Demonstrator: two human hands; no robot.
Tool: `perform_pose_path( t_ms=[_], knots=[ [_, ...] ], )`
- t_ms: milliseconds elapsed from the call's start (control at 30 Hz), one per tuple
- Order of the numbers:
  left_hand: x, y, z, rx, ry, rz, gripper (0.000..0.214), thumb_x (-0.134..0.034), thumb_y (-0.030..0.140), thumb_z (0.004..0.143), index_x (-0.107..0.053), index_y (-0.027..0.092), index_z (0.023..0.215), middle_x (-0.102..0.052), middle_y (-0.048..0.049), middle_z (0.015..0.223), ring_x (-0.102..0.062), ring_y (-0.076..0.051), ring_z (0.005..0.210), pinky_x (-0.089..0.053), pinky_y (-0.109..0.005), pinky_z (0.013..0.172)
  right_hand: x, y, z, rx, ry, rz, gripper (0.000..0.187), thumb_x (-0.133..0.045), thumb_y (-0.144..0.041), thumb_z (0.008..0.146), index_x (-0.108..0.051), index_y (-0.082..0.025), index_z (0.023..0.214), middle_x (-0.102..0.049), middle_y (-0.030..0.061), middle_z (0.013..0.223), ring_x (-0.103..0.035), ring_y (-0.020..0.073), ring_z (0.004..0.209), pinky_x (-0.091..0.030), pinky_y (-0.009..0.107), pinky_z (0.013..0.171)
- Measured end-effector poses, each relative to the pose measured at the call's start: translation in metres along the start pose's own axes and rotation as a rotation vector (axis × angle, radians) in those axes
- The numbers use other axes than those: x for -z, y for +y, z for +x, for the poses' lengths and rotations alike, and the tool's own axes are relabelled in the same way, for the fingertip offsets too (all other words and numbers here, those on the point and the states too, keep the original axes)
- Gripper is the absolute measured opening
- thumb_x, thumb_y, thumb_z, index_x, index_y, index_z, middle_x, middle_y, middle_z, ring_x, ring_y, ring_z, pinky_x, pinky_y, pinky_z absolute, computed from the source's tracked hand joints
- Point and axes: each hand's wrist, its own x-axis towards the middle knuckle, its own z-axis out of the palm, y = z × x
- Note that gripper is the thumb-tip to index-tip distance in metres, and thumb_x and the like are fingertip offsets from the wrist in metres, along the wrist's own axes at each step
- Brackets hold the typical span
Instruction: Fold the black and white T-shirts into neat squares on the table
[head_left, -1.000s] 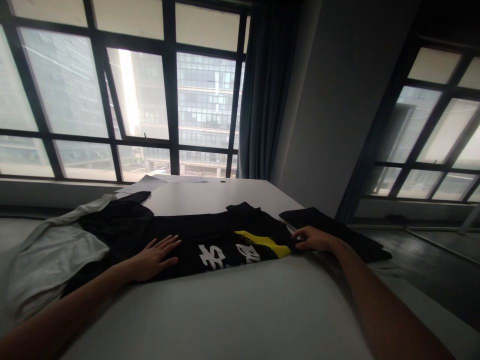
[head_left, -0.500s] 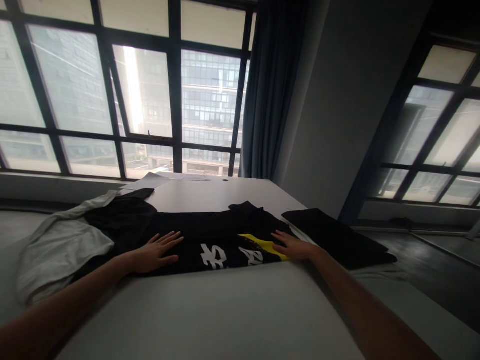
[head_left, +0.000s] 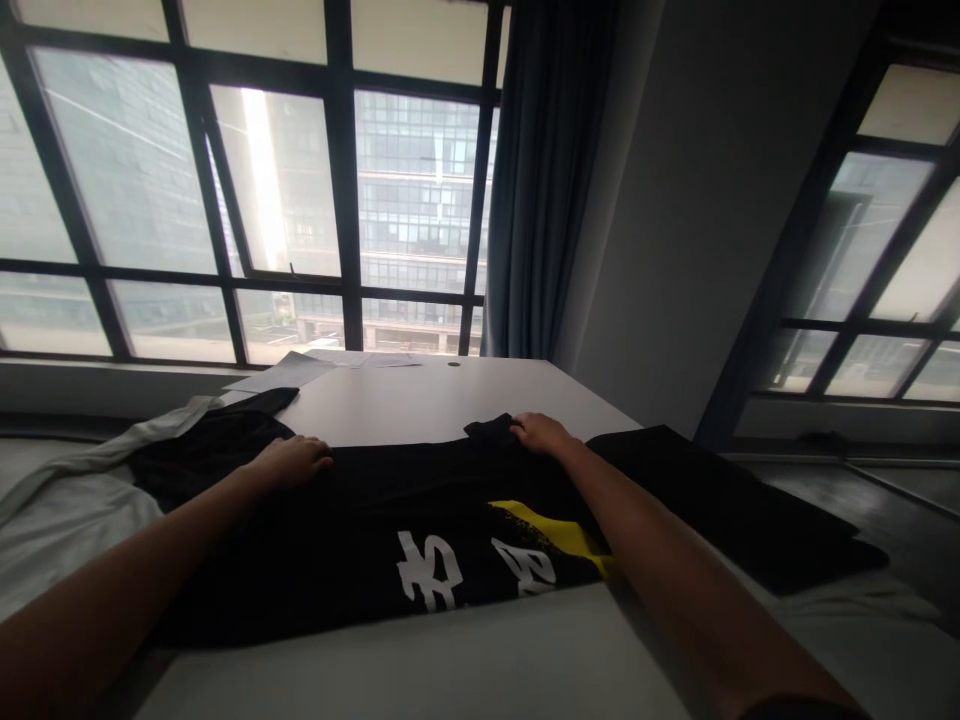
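A black T-shirt (head_left: 360, 520) with white lettering and a yellow print patch lies folded lengthwise across the white table (head_left: 420, 400). At its far edge on the left, my left hand (head_left: 291, 460) has its fingers curled onto the fabric. My right hand (head_left: 541, 434) pinches a small bunched part of the shirt at the far right, its forearm crossing over the shirt's right end. What lies under the folded layers is hidden.
A grey-white cloth (head_left: 82, 520) and more dark fabric spread at the left. Folded black cloth (head_left: 720, 500) lies at the right edge. Papers (head_left: 281, 373) rest on the table's far left corner. Windows, a curtain (head_left: 532, 200) and a pillar stand behind.
Both hands, flat on the shirt before, have moved to its far edge and closed on it, the right one at the bunched part. The view has shifted, and the shirt appears nearer.
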Motion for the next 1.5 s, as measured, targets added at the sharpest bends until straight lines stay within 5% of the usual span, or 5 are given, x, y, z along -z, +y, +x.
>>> perform_pose_path(
  t_ms=[433,767,1000,1267,1500],
  knots=[
    [0.001,-0.021,0.047,-0.011,-0.02,0.061,0.03,-0.056,0.029,0.074,-0.072,0.025,0.099,-0.07,-0.0076,0.115,-0.064,-0.029,0.107,-0.048,-0.04,0.09,-0.026,-0.01,0.088,-0.033,-0.141,-0.126,0.052,-0.065,-0.014,0.071,-0.067,-0.023,0.122,-0.065,0.0115,0.123,-0.052,0.0306,0.125,-0.024,0.051,0.114],
    [0.049,0.001,-0.033,0.004,0.445,-0.035,0.03,-0.048,0.03,0.084,-0.066,0.016,0.104,-0.073,-0.0095,0.102,-0.067,-0.027,0.093,-0.046,-0.037,0.088,0.04,0.03,-0.05,0.133,0.367,-0.04,0.03,-0.058,-0.022,0.075,-0.068,-0.018,0.103,-0.071,0.0075,0.101,-0.062,0.0245,0.099,-0.034,0.04,0.106],
    [0.017,0.012,-0.095,-0.186,0.244,0.018,0.043,-0.047,0.007,0.065,-0.071,0.02,0.098,-0.072,-0.0051,0.103,-0.065,-0.024,0.1,-0.045,-0.035,0.089,0.013,0.032,-0.162,0.143,-0.026,0.116,0.04,-0.062,-0.01,0.064,-0.072,-0.02,0.102,-0.073,0.0054,0.095,-0.065,0.0207,0.084,-0.047,0.026,0.074],
    [-0.001,0.007,-0.111,-0.12,0.315,-0.008,0.041,-0.044,0.009,0.067,-0.072,0.024,0.094,-0.071,-0.0036,0.103,-0.065,-0.022,0.101,-0.046,-0.031,0.088,0.011,0.04,-0.178,0.141,0.275,0.328,0.026,-0.056,-0.018,0.074,-0.073,-0.018,0.093,-0.073,0.0053,0.09,-0.065,0.0201,0.083,-0.048,0.028,0.078],
    [0.013,0.003,-0.124,-0.125,0.017,-0.245,0.03,-0.058,0.052,0.075,-0.075,0.027,0.082,-0.075,0.0004,0.084,-0.069,-0.022,0.08,-0.049,-0.028,0.073,0.012,0.049,-0.188,0.118,-0.142,0.333,0.022,-0.073,-0.038,0.072,-0.075,-0.018,0.082,-0.073,0.0062,0.082,-0.065,0.0212,0.075,-0.048,0.029,0.066]
  ],
)
